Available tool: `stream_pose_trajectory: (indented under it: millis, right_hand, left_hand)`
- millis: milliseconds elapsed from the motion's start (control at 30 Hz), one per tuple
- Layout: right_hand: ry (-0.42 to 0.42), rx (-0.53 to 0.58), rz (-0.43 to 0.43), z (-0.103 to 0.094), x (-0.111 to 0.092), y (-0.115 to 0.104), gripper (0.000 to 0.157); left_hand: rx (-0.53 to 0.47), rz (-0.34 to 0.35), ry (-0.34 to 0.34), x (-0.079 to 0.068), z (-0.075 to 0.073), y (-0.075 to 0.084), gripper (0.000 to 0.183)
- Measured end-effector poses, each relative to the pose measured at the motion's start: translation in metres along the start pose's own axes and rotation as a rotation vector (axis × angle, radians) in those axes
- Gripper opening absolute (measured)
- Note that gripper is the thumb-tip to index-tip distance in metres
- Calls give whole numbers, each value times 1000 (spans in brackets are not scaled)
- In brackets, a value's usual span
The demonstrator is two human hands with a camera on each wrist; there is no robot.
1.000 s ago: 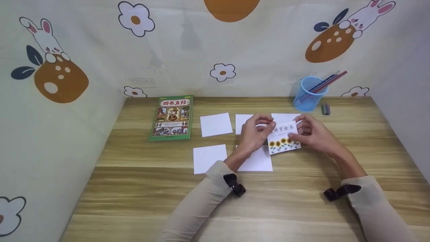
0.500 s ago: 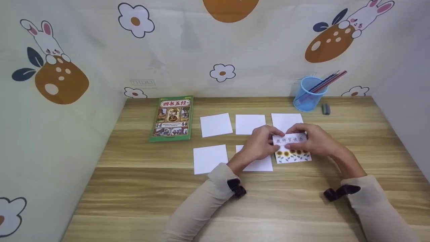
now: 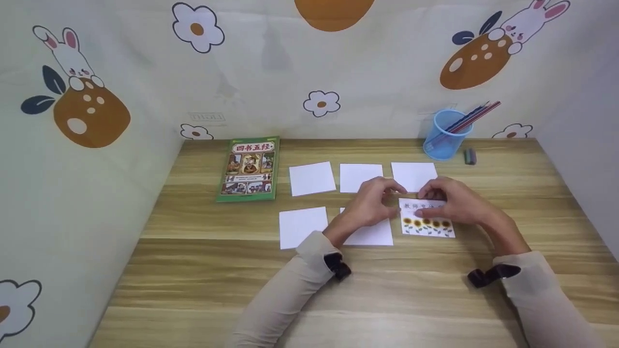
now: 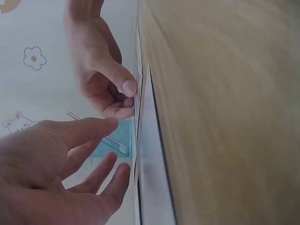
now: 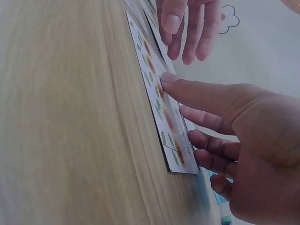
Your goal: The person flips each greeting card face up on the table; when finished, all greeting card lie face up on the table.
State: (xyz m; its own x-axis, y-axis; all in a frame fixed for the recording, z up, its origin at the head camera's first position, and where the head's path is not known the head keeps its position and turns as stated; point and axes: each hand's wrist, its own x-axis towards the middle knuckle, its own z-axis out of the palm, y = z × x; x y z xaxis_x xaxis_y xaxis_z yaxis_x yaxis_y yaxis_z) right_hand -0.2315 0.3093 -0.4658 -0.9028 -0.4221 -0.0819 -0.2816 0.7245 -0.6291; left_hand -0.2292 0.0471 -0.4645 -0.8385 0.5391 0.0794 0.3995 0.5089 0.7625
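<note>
A small printed card (image 3: 427, 231) with a row of sunflowers and Chinese characters lies on the wooden table, at the right end of the front row. My right hand (image 3: 457, 203) is over its upper part; in the right wrist view the thumb (image 5: 169, 78) touches the printed face, while the other fingers are at the far edge. Just left of the card, my left hand (image 3: 372, 205) holds nothing, its fingers apart and loosely bent. Beneath that hand, a blank white card (image 3: 370, 236) is partly covered.
Several more blank cards lie about: one front left (image 3: 303, 227), and a back row with left (image 3: 312, 179), middle (image 3: 360, 175) and right (image 3: 413, 175) cards. A green book (image 3: 248, 169), a blue mesh pencil cup (image 3: 442, 140) and a small eraser-like block (image 3: 470, 156) stand farther back.
The sunflower card has come down rightward and toward me, from between both hands to flat on the table. My left hand has let go of it.
</note>
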Motion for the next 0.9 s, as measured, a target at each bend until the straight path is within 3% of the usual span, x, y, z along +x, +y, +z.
stream_pose_trajectory:
  millis: [233, 367, 467, 667, 900]
  right_hand:
    - [115, -110, -111, 27, 9, -33, 33]
    - [94, -128, -197, 48, 18, -61, 43]
    - [29, -150, -204, 60, 23, -77, 59]
    - [-47, -254, -215, 70, 27, -92, 84]
    - [-42, -272, -208, 70, 25, -90, 87]
  left_hand:
    - [39, 76, -35, -19, -30, -15, 46]
    - [127, 71, -54, -36, -51, -28, 44]
    - [161, 42, -84, -49, -63, -37, 43]
    - [207, 41, -164, -65, -72, -48, 53]
    - [308, 58, -227, -72, -73, -43, 74]
